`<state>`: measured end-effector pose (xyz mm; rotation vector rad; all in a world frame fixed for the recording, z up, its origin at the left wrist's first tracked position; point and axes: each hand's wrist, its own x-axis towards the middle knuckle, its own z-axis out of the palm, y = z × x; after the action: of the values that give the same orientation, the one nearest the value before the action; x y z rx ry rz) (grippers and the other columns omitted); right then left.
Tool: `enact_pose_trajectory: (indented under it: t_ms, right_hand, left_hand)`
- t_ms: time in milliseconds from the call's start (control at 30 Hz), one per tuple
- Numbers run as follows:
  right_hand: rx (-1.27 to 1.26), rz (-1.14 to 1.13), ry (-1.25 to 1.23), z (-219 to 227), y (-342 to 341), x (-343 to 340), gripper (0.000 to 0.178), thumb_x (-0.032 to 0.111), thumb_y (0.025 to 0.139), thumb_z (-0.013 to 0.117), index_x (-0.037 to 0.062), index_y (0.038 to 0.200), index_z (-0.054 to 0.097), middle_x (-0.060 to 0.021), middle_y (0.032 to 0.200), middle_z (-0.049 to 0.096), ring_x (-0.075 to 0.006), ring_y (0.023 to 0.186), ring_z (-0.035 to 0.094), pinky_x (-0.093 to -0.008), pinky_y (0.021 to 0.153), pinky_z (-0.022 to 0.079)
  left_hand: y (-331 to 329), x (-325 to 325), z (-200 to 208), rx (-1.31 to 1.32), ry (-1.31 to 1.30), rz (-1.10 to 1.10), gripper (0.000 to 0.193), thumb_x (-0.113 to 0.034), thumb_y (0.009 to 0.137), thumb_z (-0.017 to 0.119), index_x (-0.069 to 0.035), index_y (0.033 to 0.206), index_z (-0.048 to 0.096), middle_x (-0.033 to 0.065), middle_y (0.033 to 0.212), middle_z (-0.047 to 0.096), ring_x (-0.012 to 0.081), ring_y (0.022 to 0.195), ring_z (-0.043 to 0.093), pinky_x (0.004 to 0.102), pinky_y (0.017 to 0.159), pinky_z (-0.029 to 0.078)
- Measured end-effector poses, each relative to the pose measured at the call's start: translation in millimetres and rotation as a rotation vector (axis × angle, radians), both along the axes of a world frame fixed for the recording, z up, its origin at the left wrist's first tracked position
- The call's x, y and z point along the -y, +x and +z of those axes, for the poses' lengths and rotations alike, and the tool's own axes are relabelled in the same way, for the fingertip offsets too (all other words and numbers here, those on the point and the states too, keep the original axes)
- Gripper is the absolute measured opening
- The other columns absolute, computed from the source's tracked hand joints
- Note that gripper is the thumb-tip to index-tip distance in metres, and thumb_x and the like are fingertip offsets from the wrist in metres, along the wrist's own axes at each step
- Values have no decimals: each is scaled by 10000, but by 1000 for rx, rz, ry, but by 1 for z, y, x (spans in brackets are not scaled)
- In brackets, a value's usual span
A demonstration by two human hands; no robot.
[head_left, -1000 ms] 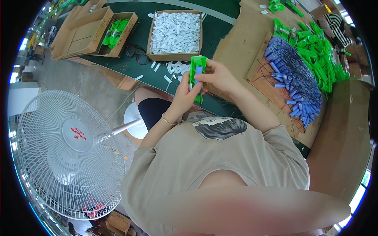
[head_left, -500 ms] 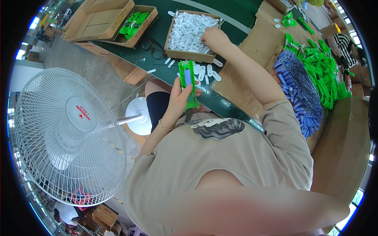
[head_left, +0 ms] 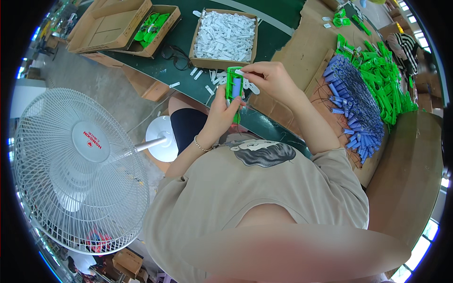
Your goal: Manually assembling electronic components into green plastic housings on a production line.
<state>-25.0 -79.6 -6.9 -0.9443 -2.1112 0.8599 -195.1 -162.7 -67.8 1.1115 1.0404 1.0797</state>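
My left hand [head_left: 220, 109] is wrapped round a green plastic casing [head_left: 230, 84], held over the table's near edge. Inside the casing lies a blue cylinder [head_left: 237, 86], which looks like a battery cell. At the casing's far end, my right hand [head_left: 277, 81] pinches a small white plastic piece [head_left: 239, 72] between thumb and forefinger, touching or just above the casing. Beyond both hands stands a cardboard box [head_left: 222, 63] full of small white plastic pieces [head_left: 224, 37]. Loose white pieces [head_left: 219, 77] lie on the green table, partly hidden behind my hands.
On the right, blue wired cylinders [head_left: 351, 99] are stacked beside a heap of green casings [head_left: 384, 85]. Cardboard trays [head_left: 106, 28] sit at the far left, one with green parts [head_left: 152, 27]. A black cable [head_left: 177, 56] lies nearby. A white fan [head_left: 80, 165] stands left.
My right hand has come back from the box of white pieces to the casing, with a white piece in its fingers. My left hand keeps hold of the casing.
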Motion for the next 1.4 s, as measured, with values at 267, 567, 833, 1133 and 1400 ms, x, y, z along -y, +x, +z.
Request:
enact_pose_trajectory:
  t_ms: [267, 567, 833, 1133, 1400]
  right_hand:
    - [57, -90, -210, 0, 21, -3, 227, 131, 797, 689, 18, 918, 532, -63, 687, 630, -129, 608, 583, -257, 579, 466]
    - [199, 288, -549, -11, 46, -36, 229, 176, 878, 566, 20, 1032, 634, -7, 744, 603, -56, 660, 537, -237, 583, 445]
    - [-785, -448, -808, -12, 90, -182, 222, 126, 876, 585, 18, 1070, 576, -91, 973, 635, -144, 712, 605, -250, 625, 488]
    - [-362, -932, -945, -128, 131, -320, 236, 255, 820, 703, 42, 757, 623, -89, 731, 663, -126, 497, 518, -303, 414, 392]
    - [1055, -978, -322, -39, 246, -267, 355, 336, 811, 629, 84, 1057, 673, -100, 1121, 648, -249, 1014, 629, -406, 765, 516]
  left_hand:
    - [18, -4, 2, -164, 43, -161, 254, -73, 916, 489, 2, 1137, 389, 116, 954, 589, 165, 784, 632, 298, 691, 507]
    - [3, -18, -1, 266, -252, -504, 347, -81, 919, 461, -18, 1250, 378, 141, 1086, 560, 191, 908, 604, 329, 790, 510]
    - [9, -8, -75, -338, 581, 119, 525, -144, 777, 586, 6, 1254, 426, 203, 1218, 495, 343, 1109, 495, 434, 959, 398]
    - [31, -18, -61, -656, 810, 45, 435, -68, 722, 629, 18, 1135, 520, 192, 1104, 547, 371, 1043, 511, 435, 922, 404]
    - [27, -14, -68, -672, 808, 132, 386, -46, 707, 621, 27, 1079, 548, 181, 1052, 568, 357, 986, 539, 415, 875, 435]
